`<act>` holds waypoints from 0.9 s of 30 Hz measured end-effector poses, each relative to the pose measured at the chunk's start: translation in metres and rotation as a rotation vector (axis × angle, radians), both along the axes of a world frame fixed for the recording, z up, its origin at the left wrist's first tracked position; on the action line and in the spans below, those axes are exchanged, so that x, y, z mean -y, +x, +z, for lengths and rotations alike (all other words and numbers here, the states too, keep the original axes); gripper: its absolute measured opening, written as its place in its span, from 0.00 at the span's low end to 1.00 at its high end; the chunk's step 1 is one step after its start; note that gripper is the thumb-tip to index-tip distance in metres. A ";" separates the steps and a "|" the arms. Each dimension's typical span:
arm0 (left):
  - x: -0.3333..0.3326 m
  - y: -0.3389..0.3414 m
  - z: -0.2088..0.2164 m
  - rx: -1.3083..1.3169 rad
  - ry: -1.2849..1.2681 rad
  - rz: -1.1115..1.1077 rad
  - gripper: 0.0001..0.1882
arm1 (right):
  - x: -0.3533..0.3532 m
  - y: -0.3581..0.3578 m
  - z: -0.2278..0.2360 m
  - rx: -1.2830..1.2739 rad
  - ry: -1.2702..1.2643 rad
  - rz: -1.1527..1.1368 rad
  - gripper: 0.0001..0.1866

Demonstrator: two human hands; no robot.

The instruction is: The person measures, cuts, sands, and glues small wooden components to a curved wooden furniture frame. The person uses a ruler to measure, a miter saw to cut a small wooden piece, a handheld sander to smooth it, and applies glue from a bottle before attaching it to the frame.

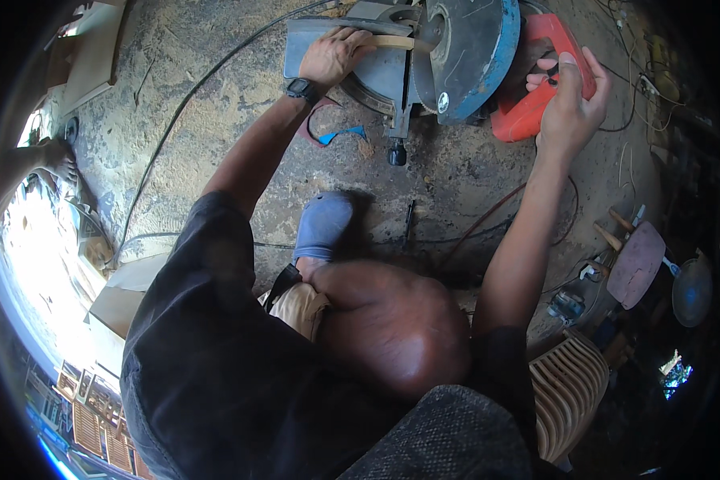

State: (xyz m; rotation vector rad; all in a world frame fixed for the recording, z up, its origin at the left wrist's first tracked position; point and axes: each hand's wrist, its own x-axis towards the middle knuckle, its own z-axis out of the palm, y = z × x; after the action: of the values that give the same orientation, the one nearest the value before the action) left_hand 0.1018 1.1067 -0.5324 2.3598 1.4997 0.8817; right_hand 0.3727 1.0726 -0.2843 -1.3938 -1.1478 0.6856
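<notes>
A mitre saw (500, 52) with a scuffed blue guard stands on the floor in front of me. My left hand (334, 58), a dark watch at its wrist, presses a thin pale wooden strip (394, 42) down on the saw's grey base, along the fence. The strip's right end reaches the blade (426, 78). Over at the right, my right hand (570, 108) is wrapped round the saw's red handle (526, 116), with fingers through its loop. The tips of the left fingers are partly hidden against the wood.
Black cable (186, 100) curves over the stained floor on the left. A blue clog (326, 220) is on my foot, below the saw. Another person's foot (56, 158) shows at the far left. A slatted wooden piece (570, 388) stands at the lower right.
</notes>
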 end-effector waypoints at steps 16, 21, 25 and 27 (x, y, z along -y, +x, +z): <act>-0.001 0.003 0.001 0.056 -0.019 -0.005 0.17 | -0.018 0.003 0.013 -0.003 -0.038 0.001 0.25; 0.000 0.003 -0.003 0.020 0.025 0.003 0.17 | -0.016 0.004 0.009 -0.003 -0.022 0.002 0.25; 0.000 0.003 -0.006 0.028 0.042 0.007 0.15 | -0.014 0.002 0.008 -0.010 -0.018 -0.005 0.25; 0.000 0.003 -0.005 0.028 0.008 -0.005 0.15 | -0.014 0.003 0.008 -0.009 -0.014 -0.004 0.25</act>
State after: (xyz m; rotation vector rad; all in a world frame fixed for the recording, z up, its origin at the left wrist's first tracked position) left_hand 0.1045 1.1066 -0.5372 2.3465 1.4813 0.9175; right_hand 0.3755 1.0862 -0.2764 -1.4029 -1.1349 0.6972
